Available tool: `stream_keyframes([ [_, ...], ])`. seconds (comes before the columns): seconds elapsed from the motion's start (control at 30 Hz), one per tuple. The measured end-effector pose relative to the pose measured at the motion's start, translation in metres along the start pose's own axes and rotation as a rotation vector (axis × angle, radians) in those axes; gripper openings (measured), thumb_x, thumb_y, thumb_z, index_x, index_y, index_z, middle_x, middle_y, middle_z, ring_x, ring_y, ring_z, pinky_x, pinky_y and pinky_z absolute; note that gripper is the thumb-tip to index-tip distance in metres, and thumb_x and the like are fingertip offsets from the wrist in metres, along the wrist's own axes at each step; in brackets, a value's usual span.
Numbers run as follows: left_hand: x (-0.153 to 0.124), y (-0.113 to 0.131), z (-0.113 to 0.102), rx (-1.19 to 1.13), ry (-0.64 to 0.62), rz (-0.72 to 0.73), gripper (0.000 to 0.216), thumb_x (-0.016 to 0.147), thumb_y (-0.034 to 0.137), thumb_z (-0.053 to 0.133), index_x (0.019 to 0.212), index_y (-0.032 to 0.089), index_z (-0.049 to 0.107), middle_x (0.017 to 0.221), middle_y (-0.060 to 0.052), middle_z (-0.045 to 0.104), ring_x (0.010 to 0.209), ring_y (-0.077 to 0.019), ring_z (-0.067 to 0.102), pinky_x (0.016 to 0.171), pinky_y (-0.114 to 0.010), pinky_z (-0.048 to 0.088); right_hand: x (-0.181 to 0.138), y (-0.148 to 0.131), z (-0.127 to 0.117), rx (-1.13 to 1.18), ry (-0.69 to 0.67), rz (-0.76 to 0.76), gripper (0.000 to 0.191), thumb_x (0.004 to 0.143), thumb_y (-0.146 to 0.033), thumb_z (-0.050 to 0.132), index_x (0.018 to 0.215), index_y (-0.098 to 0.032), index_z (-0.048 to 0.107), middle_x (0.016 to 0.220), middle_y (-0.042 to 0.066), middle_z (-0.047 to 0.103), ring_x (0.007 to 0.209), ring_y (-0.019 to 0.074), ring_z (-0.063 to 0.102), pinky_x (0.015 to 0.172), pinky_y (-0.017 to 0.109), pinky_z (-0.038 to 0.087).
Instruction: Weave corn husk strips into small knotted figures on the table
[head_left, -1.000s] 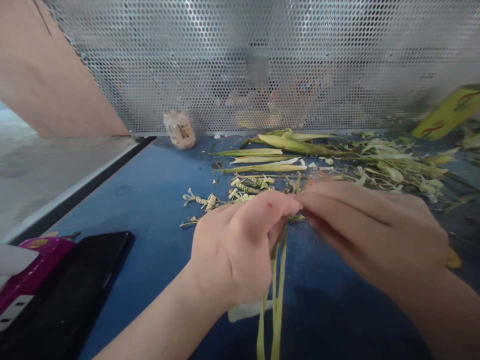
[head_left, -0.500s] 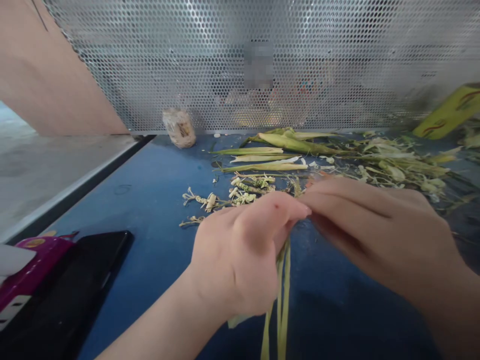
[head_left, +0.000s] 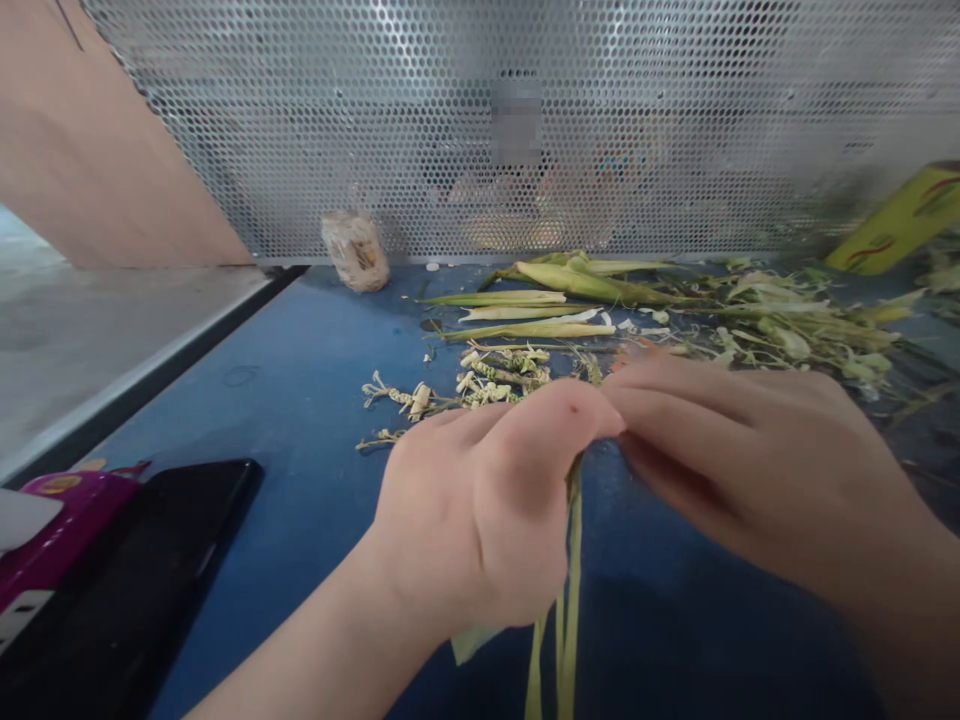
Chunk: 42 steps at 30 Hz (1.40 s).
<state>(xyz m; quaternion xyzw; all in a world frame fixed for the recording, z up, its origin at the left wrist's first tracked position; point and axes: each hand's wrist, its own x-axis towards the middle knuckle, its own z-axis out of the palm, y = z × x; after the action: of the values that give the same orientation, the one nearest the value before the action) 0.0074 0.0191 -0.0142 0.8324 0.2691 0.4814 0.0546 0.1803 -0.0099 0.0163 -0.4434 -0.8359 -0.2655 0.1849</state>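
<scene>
Left hand (head_left: 480, 510), one: fingers curled closed around pale green leaf strips (head_left: 573, 600), which hung below the grip. Right hand (head_left: 757, 460), one: fingers bunched against the left thumb; whether they held anything could not be told. Just beyond the grip lay small woven pieces (head_left: 491, 372); farther, cut leaves (head_left: 525, 330). Left of it, well apart, lay a black phone (head_left: 172, 540).

Bare left hand (head_left: 480, 510) with a small reddish spot (head_left: 574, 408); bare right hand (head_left: 742, 450), bare forearms (head_left: 330, 640)
</scene>
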Motion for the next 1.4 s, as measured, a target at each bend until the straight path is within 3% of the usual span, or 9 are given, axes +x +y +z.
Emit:
stream_keyframes([
  [0.2, -0.002, 0.001, 0.003, -0.084, 0.036, -0.049, 0.033, 0.071, 0.009, 0.051, 0.095, 0.031, 0.045, 0.067, 0.006, 0.065, 0.065, -0.0174, 0.065, 0.055, -0.030, 0.053, 0.000, 0.002, -0.002, 0.104, -0.017, -0.019, 0.026, 0.087, -0.029, 0.034, 0.081, -0.022, 0.059, 0.083, 0.003, 0.066, 0.055, 0.0133, 0.057, 0.042, 0.026, 0.031],
  [0.33, -0.002, 0.003, 0.001, -0.071, 0.013, -0.056, 0.033, 0.071, 0.011, 0.054, 0.096, 0.031, 0.046, 0.075, 0.006, 0.067, 0.065, -0.0156, 0.065, 0.052, -0.027, 0.052, 0.000, 0.004, -0.003, 0.194, -0.013, 0.006, 0.024, 0.088, -0.029, 0.037, 0.078, -0.022, 0.058, 0.074, -0.001, 0.065, 0.057, 0.0115, 0.058, 0.044, 0.023, 0.033],
  [0.6, 0.003, 0.007, -0.003, -0.016, 0.054, -0.120, 0.016, 0.073, 0.015, 0.057, 0.086, 0.024, 0.055, 0.070, 0.005, 0.065, 0.058, -0.0116, 0.063, 0.049, -0.022, 0.053, 0.001, 0.003, -0.002, 0.342, 0.014, 0.126, 0.015, 0.084, -0.024, 0.045, 0.081, -0.026, 0.059, 0.071, -0.003, 0.065, 0.059, 0.0112, 0.061, 0.049, 0.021, 0.041],
  [0.8, 0.011, 0.008, -0.009, -0.032, 0.035, -0.085, 0.015, 0.073, 0.011, 0.059, 0.082, 0.023, 0.056, 0.083, 0.007, 0.065, 0.044, -0.0010, 0.054, 0.048, -0.013, 0.052, 0.004, -0.001, 0.002, 0.431, 0.072, 0.243, 0.014, 0.082, -0.019, 0.048, 0.075, -0.025, 0.059, 0.069, -0.003, 0.065, 0.059, 0.0105, 0.060, 0.053, 0.020, 0.043],
  [0.97, 0.009, 0.008, -0.008, -0.013, 0.002, -0.119, 0.011, 0.077, 0.016, 0.056, 0.086, 0.024, 0.056, 0.109, 0.004, 0.059, 0.056, -0.0033, 0.061, 0.049, -0.012, 0.053, 0.005, -0.002, 0.007, 0.518, 0.114, 0.243, 0.013, 0.082, -0.015, 0.050, 0.072, -0.022, 0.055, 0.068, -0.005, 0.064, 0.060, 0.0064, 0.057, 0.055, 0.014, 0.042],
  [1.1, 0.010, 0.006, -0.006, 0.038, 0.035, -0.108, 0.008, 0.075, 0.020, 0.059, 0.082, 0.022, 0.056, 0.104, 0.005, 0.061, 0.049, -0.0015, 0.058, 0.044, -0.012, 0.052, 0.006, -0.002, 0.008, 0.526, 0.109, 0.277, 0.013, 0.081, -0.015, 0.051, 0.072, -0.023, 0.056, 0.067, -0.006, 0.063, 0.060, 0.0066, 0.057, 0.055, 0.015, 0.042],
  [1.2, 0.010, 0.006, -0.005, 0.053, 0.042, -0.113, 0.008, 0.077, 0.021, 0.058, 0.085, 0.021, 0.056, 0.111, 0.005, 0.058, 0.076, -0.0065, 0.064, 0.055, -0.010, 0.054, 0.007, 0.000, 0.008, 0.536, 0.087, 0.282, 0.015, 0.082, -0.015, 0.050, 0.072, -0.024, 0.057, 0.061, -0.007, 0.060, 0.049, 0.0054, 0.052, 0.047, 0.015, 0.040],
  [1.27, 0.009, 0.005, -0.003, 0.007, 0.048, -0.109, 0.010, 0.077, 0.018, 0.057, 0.087, 0.020, 0.056, 0.103, 0.003, 0.061, 0.088, -0.0096, 0.062, 0.057, -0.011, 0.054, 0.007, 0.001, 0.008, 0.533, 0.070, 0.275, 0.015, 0.082, -0.016, 0.049, 0.073, -0.024, 0.058, 0.059, -0.007, 0.059, 0.043, 0.0048, 0.048, 0.043, 0.016, 0.037],
  [1.4, 0.007, 0.004, -0.002, -0.092, 0.032, -0.159, 0.028, 0.079, 0.016, 0.052, 0.106, 0.021, 0.047, 0.086, 0.003, 0.063, 0.070, -0.0095, 0.065, 0.048, -0.016, 0.052, 0.008, 0.001, 0.007, 0.581, 0.043, 0.305, 0.011, 0.079, -0.016, 0.054, 0.077, -0.023, 0.061, 0.064, -0.006, 0.063, 0.046, 0.0047, 0.052, 0.046, 0.015, 0.042],
])
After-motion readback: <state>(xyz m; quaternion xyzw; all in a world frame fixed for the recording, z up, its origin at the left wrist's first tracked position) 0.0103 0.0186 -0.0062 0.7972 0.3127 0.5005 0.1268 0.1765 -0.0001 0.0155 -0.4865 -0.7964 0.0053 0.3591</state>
